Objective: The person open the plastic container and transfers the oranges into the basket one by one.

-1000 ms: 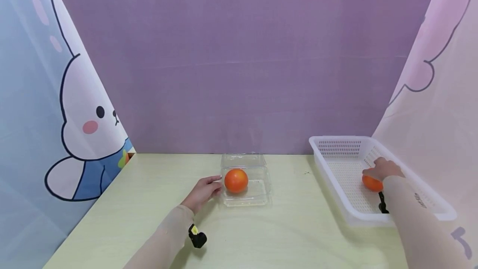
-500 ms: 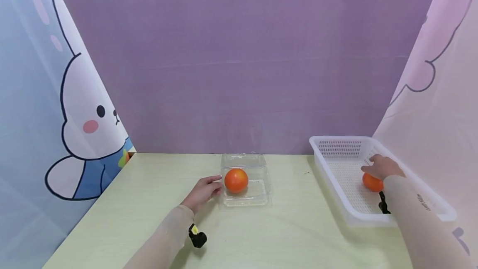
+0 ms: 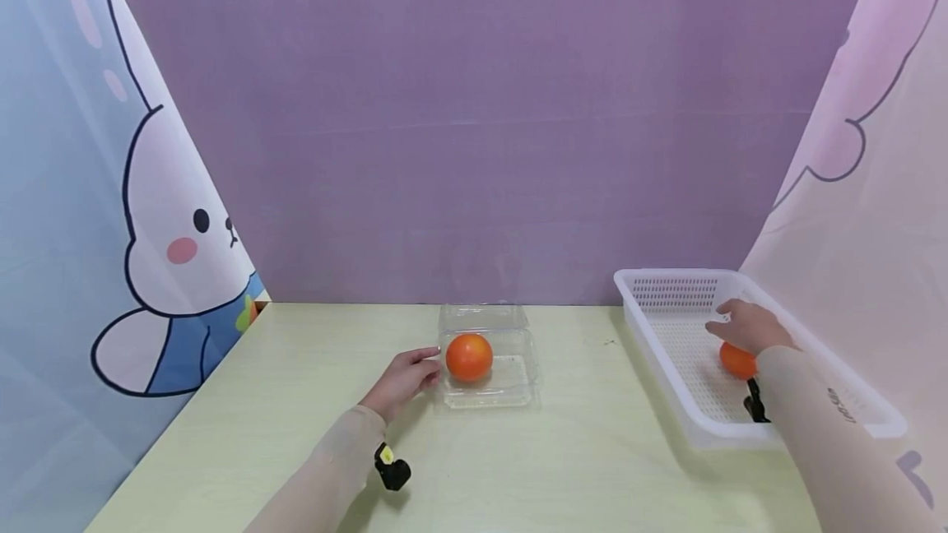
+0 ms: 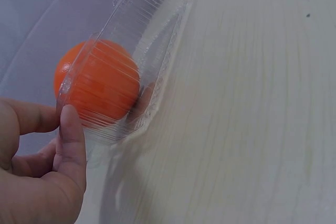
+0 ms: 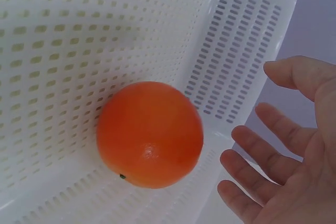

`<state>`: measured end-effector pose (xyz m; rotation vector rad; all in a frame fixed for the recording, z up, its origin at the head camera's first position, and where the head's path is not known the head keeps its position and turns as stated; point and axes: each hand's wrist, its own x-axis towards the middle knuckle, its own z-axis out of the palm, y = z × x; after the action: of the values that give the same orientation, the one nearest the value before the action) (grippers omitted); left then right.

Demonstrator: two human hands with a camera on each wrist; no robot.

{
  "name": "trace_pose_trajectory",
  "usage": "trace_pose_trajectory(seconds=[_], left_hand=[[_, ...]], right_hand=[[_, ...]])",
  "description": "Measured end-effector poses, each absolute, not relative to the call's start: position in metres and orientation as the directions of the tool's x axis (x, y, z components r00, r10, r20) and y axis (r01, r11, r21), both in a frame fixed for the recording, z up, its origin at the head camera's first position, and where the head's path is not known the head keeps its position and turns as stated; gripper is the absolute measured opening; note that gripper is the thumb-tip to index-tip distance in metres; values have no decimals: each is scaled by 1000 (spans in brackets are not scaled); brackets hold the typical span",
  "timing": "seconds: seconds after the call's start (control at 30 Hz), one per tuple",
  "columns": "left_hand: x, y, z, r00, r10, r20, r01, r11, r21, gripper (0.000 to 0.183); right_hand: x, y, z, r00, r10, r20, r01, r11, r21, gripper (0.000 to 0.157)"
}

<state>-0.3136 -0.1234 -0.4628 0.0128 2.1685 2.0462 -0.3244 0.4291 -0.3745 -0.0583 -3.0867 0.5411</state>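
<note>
An orange [image 3: 469, 358] sits in the left part of a clear plastic clamshell box [image 3: 511, 373], whose lid leans open at the back. My left hand [image 3: 402, 381] pinches the box's left rim between thumb and index finger, as the left wrist view shows [image 4: 47, 166]. Over on the right, a second orange [image 5: 149, 135] lies on the floor of a white perforated basket [image 5: 58, 51]. My right hand [image 3: 751, 326] hovers over it with fingers spread and holds nothing; in the right wrist view a gap separates the fingers [image 5: 262, 156] from the fruit.
The basket's walls [image 3: 659, 368] rise around the right hand. Pale wooden tabletop [image 3: 578, 451] lies between box and basket. A purple cloth [image 3: 474, 122] closes off the back, and printed cloths hang at both sides.
My right hand has lifted off the orange in the basket, moving slightly up and left as its fingers spread. The left hand, the box and its orange stay put.
</note>
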Motion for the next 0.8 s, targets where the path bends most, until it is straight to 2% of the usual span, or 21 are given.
trace_pose_trajectory(seconds=[0.8], left_hand=[[-315,-123,-465,-989,117,-91,-86,48,995,42]], right_hand=[[-325,394,-355,-985,-109,136,-148,932,-332,56]])
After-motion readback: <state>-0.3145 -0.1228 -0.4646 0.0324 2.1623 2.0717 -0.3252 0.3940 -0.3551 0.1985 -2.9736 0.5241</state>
